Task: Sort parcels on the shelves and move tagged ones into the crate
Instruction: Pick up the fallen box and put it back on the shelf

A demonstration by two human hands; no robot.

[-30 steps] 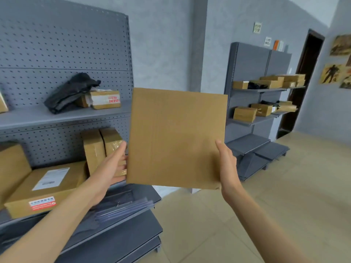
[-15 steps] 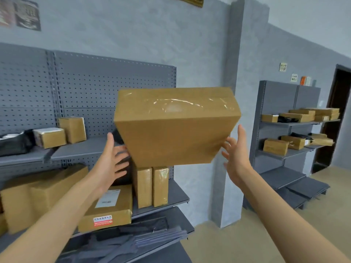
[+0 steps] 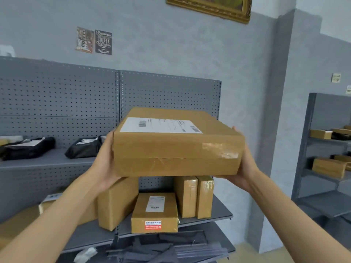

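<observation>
**A:** From the head camera, what have you got, and where is it?

**B:** I hold a flat cardboard parcel at the centre of the view, lifted in front of the pegboard shelving. My left hand grips its end at nine o'clock, and my right hand grips the end at three o'clock. Both palms cup the ends and lower corners; the fingers go behind or under the cardboard, so I can't tell exactly how they lie.

**A:** Why level, and so high?

**B:** I judge it's so that I can read the white shipping label on the top face, toward twelve o'clock. Kept flat, the label faces me, and a hand at each end stops a wide parcel from tipping.

**A:** What sits around it?

**B:** At six o'clock, on the shelf below, a smaller box lies flat with a red sticker facing out. Two narrow boxes stand upright just beside it at five o'clock. A large box leans at seven. Black bags rest on the upper shelf at nine.

**A:** And the crate?

**B:** It's not in view. I'd guess I must decide from the label whether this one goes there.
</observation>
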